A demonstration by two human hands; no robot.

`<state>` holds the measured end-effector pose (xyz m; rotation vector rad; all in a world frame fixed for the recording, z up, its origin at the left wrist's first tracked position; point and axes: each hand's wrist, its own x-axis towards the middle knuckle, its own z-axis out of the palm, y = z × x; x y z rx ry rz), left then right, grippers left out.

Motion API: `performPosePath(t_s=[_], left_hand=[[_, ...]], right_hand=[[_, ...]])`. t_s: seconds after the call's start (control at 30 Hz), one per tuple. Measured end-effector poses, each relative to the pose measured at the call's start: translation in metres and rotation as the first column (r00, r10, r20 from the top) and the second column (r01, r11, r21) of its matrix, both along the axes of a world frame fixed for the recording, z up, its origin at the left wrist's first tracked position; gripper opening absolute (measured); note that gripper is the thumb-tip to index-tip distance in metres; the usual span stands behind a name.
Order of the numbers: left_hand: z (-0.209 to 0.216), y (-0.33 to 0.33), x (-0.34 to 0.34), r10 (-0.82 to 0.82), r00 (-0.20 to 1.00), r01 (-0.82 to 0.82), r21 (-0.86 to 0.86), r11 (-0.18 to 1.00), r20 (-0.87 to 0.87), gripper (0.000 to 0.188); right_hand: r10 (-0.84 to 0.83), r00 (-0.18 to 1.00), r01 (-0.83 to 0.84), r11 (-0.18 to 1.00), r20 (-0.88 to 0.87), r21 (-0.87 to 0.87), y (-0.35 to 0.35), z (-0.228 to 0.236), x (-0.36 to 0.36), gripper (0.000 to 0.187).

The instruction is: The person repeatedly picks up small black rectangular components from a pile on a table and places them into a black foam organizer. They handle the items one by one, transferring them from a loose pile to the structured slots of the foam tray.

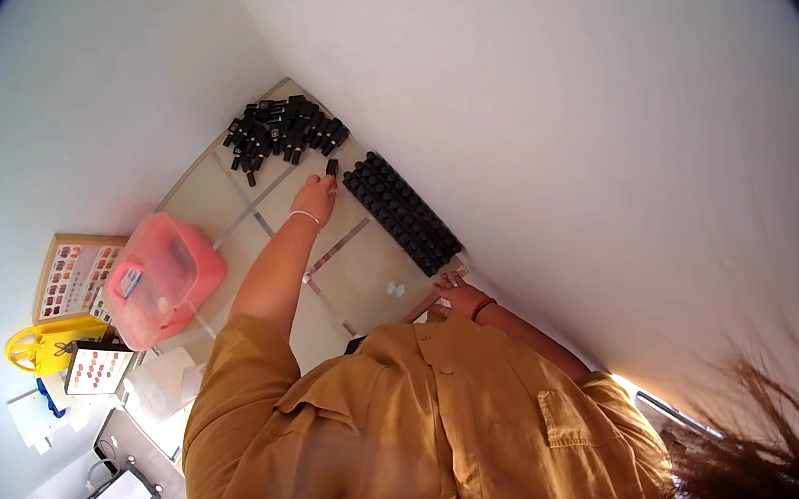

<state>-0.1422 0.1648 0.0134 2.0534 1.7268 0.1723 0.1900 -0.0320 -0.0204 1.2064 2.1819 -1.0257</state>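
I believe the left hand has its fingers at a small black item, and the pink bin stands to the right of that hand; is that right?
Not quite: the head view shows the pink bin to the left of the left hand. Its fingers are at a small black item.

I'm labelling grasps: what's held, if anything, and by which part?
The left hand apparently holds a small black bottle by its near end; whether the right hand holds anything cannot be told.
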Motion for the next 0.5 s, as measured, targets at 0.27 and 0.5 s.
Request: performPosePath(t_s=[0.27,0.5], left_hand=[[0.049,-0.083,0.002,-0.214,0.948,0.21,-0.041,0.977,-0.238,0.014],[0.046,-0.149,0.032,-0.191,0.942,0.213,-0.051,0.976,0.275,0.014]], right_hand=[[-0.046,0.999,0.046,0.999,0.013,-0.017,-0.003,0.027,-0.01,0.071],[-0.173,0.979,0.193,0.96,-0.112,0.203,-0.019,0.014,-0.017,0.059]])
